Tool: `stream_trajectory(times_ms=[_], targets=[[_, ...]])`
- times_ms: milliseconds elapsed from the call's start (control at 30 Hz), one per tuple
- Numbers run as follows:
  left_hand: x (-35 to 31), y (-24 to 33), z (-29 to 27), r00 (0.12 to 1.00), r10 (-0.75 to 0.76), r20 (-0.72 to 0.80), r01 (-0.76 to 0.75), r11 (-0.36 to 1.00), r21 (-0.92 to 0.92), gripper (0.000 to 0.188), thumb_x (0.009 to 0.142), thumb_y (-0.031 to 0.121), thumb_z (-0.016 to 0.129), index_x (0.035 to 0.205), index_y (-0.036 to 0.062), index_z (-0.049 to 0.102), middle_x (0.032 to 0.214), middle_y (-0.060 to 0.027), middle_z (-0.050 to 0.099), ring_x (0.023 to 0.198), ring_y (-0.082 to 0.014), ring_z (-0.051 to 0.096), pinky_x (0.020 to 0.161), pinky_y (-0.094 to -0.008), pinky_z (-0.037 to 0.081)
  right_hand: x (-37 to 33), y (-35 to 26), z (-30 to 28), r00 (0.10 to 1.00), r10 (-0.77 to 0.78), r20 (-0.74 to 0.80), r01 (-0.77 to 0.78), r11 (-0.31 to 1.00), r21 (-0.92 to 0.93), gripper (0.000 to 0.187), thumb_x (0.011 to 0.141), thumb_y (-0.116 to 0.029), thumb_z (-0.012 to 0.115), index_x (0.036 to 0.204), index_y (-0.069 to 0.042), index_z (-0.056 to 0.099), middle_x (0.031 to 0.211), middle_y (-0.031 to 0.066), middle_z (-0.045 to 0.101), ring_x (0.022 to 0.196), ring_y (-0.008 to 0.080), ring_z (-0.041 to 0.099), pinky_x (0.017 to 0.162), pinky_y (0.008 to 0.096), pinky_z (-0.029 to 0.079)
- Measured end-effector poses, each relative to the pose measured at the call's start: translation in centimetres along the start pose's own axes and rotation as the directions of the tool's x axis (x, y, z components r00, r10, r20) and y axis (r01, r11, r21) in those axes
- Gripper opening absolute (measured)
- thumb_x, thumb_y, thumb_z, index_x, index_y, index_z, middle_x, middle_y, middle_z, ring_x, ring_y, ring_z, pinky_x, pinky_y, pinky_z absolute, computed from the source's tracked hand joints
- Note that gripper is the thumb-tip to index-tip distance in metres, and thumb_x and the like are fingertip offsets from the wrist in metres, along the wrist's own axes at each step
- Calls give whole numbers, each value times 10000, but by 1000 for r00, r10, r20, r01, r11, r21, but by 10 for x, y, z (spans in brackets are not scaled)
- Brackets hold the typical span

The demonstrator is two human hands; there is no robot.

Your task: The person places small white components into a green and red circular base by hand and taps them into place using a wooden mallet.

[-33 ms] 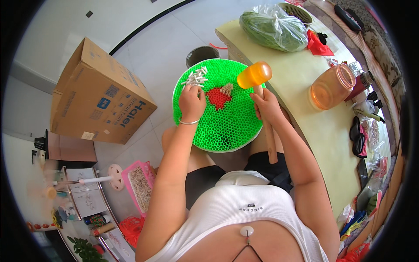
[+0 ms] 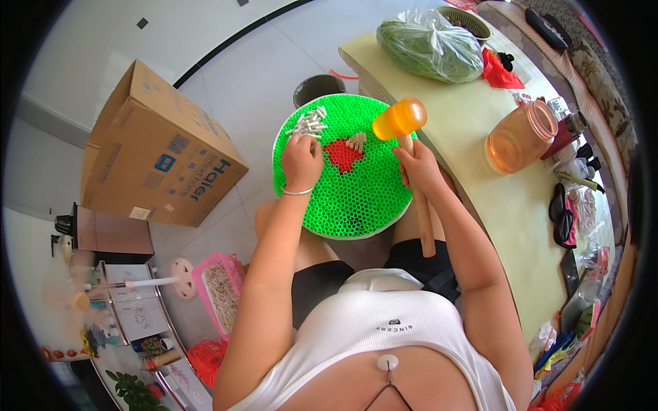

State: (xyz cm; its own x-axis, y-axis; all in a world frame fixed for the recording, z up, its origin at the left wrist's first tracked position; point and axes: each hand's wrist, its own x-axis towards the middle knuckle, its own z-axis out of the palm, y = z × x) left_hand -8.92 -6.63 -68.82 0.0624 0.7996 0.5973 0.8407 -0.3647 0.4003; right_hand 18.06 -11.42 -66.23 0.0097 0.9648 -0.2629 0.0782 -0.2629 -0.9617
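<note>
A round green honeycomb board (image 2: 353,205) with a white rim rests on my lap. Near its middle is a red patch (image 2: 341,157), and a small beige patch (image 2: 356,142) adjoins it. Short white sticks (image 2: 312,122) lie in a loose pile at the board's far left. My left hand (image 2: 301,163) reaches the near side of this pile, fingers bent together; what they pinch is hidden. In my right hand (image 2: 419,168) is a mallet with an amber head (image 2: 399,118) and a wooden handle. The head hangs over the board's right edge, and the handle points back toward me.
A pale table (image 2: 493,226) curves along my right, bearing a bag of greens (image 2: 430,48) and an orange-tinted jar (image 2: 521,137). A big cardboard box (image 2: 161,147) stands at left. Beyond the board is a dark bucket (image 2: 319,87). A pink tray (image 2: 219,294) of sticks sits lower left.
</note>
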Motion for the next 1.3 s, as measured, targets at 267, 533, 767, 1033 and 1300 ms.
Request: stream_trajectory(times_ms=[267, 533, 767, 1033, 1300], targets=[[-1, -6, -2, 999, 34, -34, -36, 998, -53, 70, 806, 88, 681, 828, 67, 618, 851, -110, 612, 781, -319, 607, 663, -413, 484, 5, 4, 1, 1000, -31, 5, 31, 999, -19, 297, 927, -256, 617, 972, 10, 493, 618, 47, 525, 419, 144, 523, 382, 309, 419], [0, 2, -6, 996, -30, -83, 16, 985, -172, 86, 863, 61, 650, 949, 50, 647, 882, -114, 624, 809, -300, 612, 695, -395, 491, 1, -1, 4, 1000, -3, 5, 3, 1000, -10, 275, 935, -245, 617, 949, -2, 489, 638, 36, 522, 418, 135, 517, 389, 299, 420], [17, 7, -2, 981, -171, 90, 193, 836, -513, 97, 803, 26, 715, 892, 10, 681, 848, -129, 687, 731, -278, 655, 684, -367, 509, -3, -10, 6, 998, 62, -9, -62, 998, -17, 209, 953, -200, 601, 937, -30, 480, 637, 17, 506, 412, 119, 501, 379, 274, 398], [50, 1, 24, 946, 112, 304, 21, 915, -403, 105, 819, 87, 695, 891, 11, 694, 823, -146, 682, 757, -312, 650, 677, -391, 500, 2, -14, 11, 992, 119, -40, -118, 993, 27, 149, 964, -158, 581, 974, -46, 482, 645, 18, 514, 405, 115, 495, 370, 263, 395], [57, -1, 24, 926, 146, 349, 33, 888, -458, 87, 817, 77, 693, 888, 28, 684, 806, -138, 661, 754, -318, 641, 664, -405, 495, 7, -11, 9, 990, 142, -22, -141, 989, 39, 138, 970, -146, 571, 995, -48, 476, 654, 24, 523, 412, 116, 498, 377, 258, 398]])
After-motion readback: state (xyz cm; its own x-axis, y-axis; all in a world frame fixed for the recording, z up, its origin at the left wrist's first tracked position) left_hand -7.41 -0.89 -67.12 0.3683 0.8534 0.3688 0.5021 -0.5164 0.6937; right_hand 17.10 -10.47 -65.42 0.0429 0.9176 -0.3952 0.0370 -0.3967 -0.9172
